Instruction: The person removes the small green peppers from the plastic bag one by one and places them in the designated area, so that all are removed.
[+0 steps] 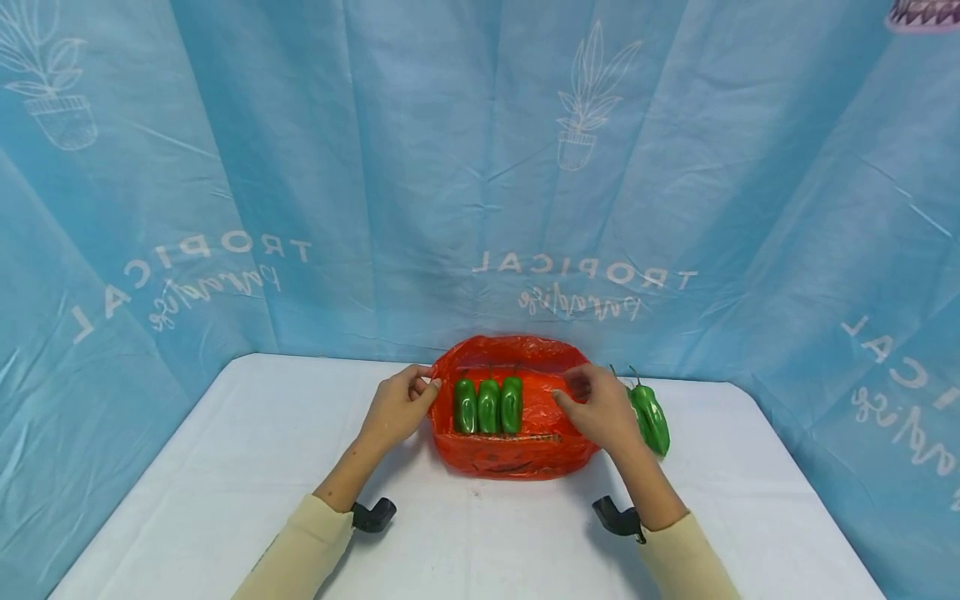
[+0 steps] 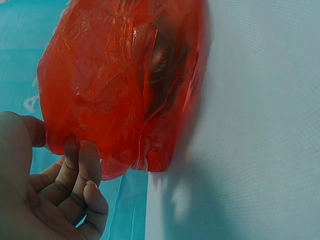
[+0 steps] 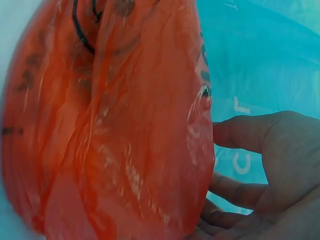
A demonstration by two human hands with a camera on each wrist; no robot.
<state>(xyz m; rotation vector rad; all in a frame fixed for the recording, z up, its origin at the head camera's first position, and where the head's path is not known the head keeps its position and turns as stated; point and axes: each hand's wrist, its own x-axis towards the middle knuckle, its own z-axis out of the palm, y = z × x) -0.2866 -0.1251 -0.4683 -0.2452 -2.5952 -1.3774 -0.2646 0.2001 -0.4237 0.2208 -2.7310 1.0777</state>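
A red plastic bag [image 1: 491,460] lies on its side with its mouth wide. Inside it, three green peppers [image 1: 488,407] stand in a row toward the left, stems toward the back. My left hand [image 1: 400,404] pinches the bag's left rim between thumb and index finger; the other fingers curl loosely in the left wrist view. My right hand [image 1: 602,408] reaches over the bag's right rim, thumb and index finger apart. In the right wrist view its fingertips are hidden behind the red plastic. Two more green peppers [image 1: 655,419] lie right of the bag, one partly behind that hand.
A white-covered table [image 1: 472,542] holds everything. Blue printed curtains [image 1: 420,183] hang behind it and at both sides. A black wrist mount [image 1: 375,515] sticks out from the left wrist, and another black mount [image 1: 617,517] from the right.
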